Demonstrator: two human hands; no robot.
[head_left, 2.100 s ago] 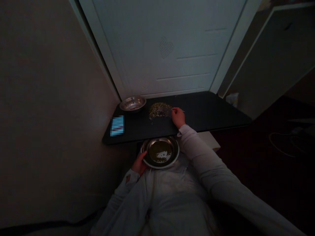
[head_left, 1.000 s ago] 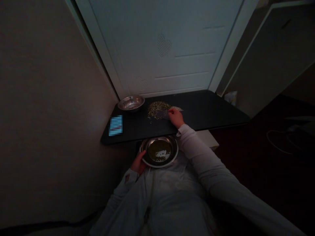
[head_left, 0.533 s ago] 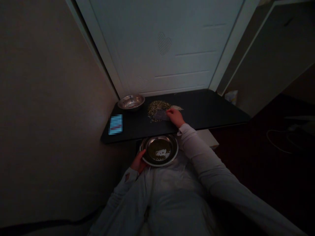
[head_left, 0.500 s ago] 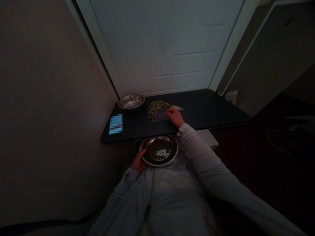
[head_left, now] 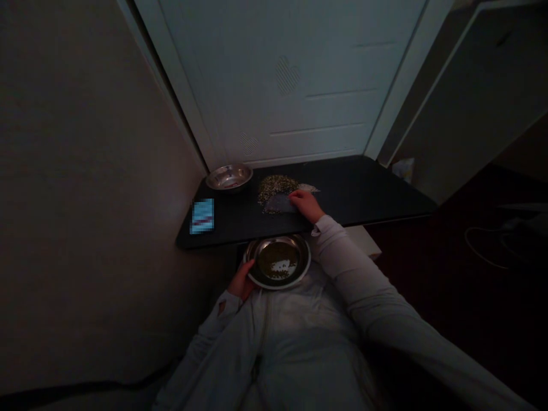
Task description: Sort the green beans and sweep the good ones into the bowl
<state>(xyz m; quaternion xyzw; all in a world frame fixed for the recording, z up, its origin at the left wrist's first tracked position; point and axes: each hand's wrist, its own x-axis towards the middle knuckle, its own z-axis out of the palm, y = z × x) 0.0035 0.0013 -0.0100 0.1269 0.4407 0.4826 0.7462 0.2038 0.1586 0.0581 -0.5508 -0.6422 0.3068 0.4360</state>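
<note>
The scene is dim. My left hand (head_left: pixel 242 281) grips the rim of a steel plate (head_left: pixel 299 273) held just below the front edge of a black table (head_left: pixel 368 194); small greenish grains lie in the plate. My right hand (head_left: pixel 305 204) rests on the table with fingers curled on a small flat card-like piece (head_left: pixel 280 202), at the near edge of a heap of grains (head_left: pixel 276 185). A pale scrap (head_left: pixel 309 187) lies just beyond that hand.
An empty steel bowl (head_left: pixel 229 177) stands at the table's back left corner. A lit phone (head_left: pixel 202 216) lies near the left edge. A white door (head_left: pixel 299 85) rises behind the table, a wall at left, dark cabinet at right.
My right hand has slid a little left and toward me along the heap, with the flat piece under its fingers. The left hand and plate have stayed put.
</note>
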